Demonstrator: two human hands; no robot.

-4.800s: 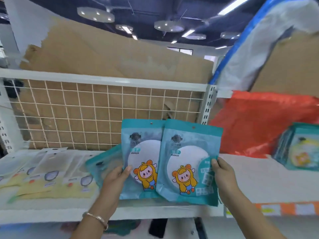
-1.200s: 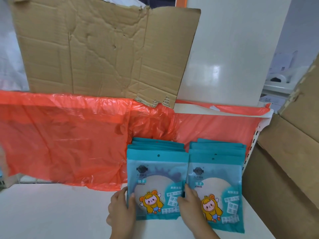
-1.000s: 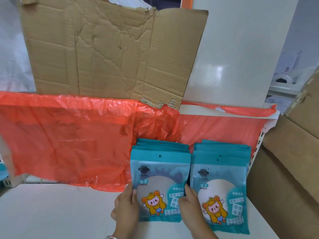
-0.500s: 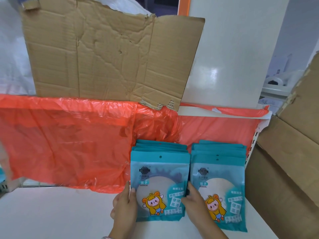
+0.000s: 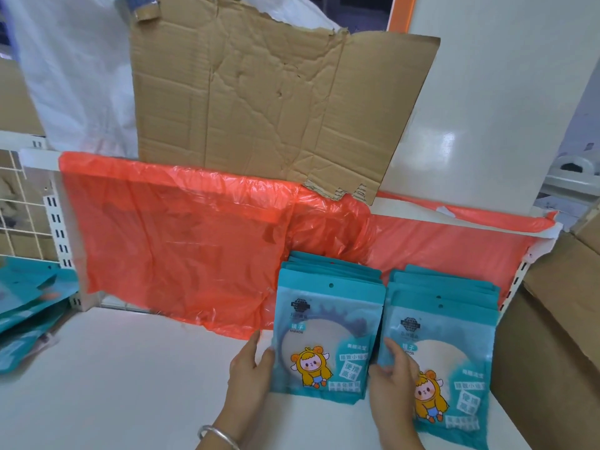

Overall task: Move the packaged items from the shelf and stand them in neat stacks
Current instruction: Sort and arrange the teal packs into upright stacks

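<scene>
Pouches (image 5: 22,306) lie loose past the shelf's (image 5: 130,384) left edge. Toward its right end, the left hand (image 5: 250,362) pinches the left stack (image 5: 328,336) by its left edge. The right hand (image 5: 394,368) grips the other edge, touching the right stack (image 5: 454,352). The film looks light and slick and the mirrors inside are likely fragile, so squeeze the side edges gently.

Two stacks of teal plastic mirror packets standing side by side, left stack (image 5: 328,336), right stack (image 5: 448,352), packets in each overlapping too closely to count, two hands gripping them, left hand (image 5: 250,368), right hand (image 5: 394,375), one torn brown cardboard sheet (image 5: 276,102) and one orange plastic sheet (image 5: 181,241) hanging behind.
</scene>
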